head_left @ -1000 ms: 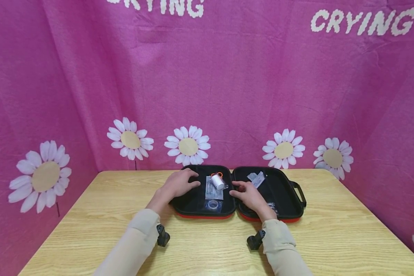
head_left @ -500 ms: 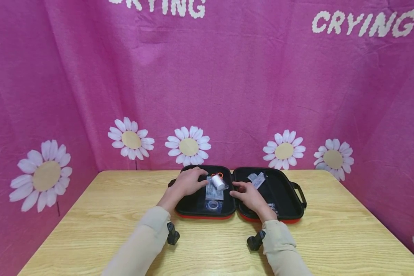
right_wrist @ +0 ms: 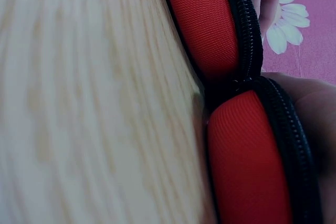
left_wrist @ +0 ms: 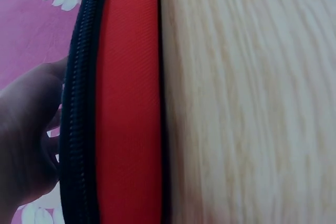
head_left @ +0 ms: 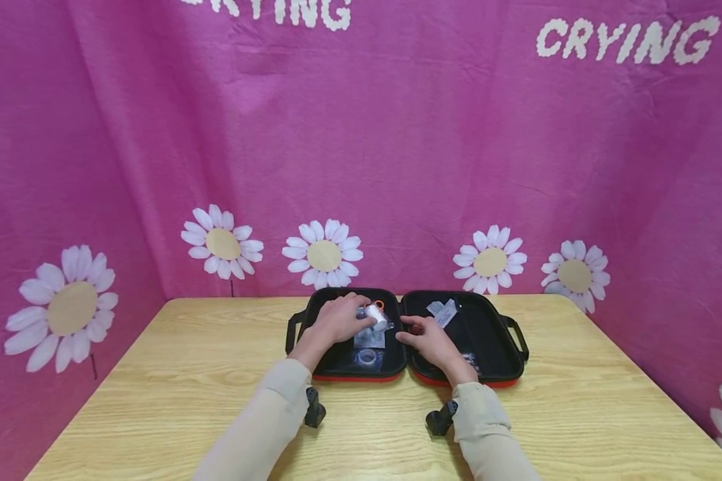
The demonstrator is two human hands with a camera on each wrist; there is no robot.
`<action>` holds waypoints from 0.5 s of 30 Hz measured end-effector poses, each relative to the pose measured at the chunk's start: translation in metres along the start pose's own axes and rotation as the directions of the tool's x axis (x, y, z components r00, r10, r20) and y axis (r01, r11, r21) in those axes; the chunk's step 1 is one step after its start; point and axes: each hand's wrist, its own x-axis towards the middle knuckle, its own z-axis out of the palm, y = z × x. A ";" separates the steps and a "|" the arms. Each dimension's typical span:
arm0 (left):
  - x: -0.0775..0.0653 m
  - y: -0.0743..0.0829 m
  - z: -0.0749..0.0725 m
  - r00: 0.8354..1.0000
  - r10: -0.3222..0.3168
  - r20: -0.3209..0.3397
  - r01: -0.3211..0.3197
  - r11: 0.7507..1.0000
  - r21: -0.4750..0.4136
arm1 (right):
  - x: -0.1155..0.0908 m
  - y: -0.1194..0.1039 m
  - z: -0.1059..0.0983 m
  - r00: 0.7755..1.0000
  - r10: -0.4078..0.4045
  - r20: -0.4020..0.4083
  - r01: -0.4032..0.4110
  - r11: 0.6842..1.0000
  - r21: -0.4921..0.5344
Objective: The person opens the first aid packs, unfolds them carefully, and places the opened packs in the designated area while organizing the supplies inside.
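Note:
In the head view an open zip case (head_left: 391,378), black inside and red outside, lies flat on the table. My left hand (head_left: 335,319) reaches over its left half, thumb and fingers spread at the near end of a white bandage roll (head_left: 376,317); whether they touch it is unclear. Orange scissor handles (head_left: 380,305) show behind the roll, and a printed packet (head_left: 370,339) lies under it. My right hand (head_left: 431,342) hovers at the case's middle seam, fingers loosely bent. A small dark red thing (head_left: 417,329) shows beneath them, partly hidden.
A bagged ring-shaped roll (head_left: 368,359) lies at the left half's front. Small packets (head_left: 442,311) and clear wrapping (head_left: 472,361) lie in the right half. Black handles (head_left: 518,338) stick out at the case's sides. A pink curtain (head_left: 397,133) hangs behind the table (head_left: 361,434).
My left hand has moved right across the left half of the case, from its left side to the white roll. My right hand has stayed in place.

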 end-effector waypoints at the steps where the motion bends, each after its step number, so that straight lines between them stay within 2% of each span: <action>1: 0.001 0.000 0.001 1.000 -0.004 0.002 0.004 1.000 0.004 | 0.000 0.000 0.000 1.000 0.002 -0.002 -0.002 1.000 -0.001; 9: 0.005 0.005 0.005 0.999 -0.042 0.017 0.042 0.998 0.044 | 0.002 0.002 0.001 1.000 0.000 -0.004 0.000 1.000 -0.013; 15: 0.006 0.007 0.008 0.997 -0.071 0.029 0.070 0.997 0.032 | 0.001 0.003 0.002 1.000 -0.004 -0.007 0.004 1.000 -0.013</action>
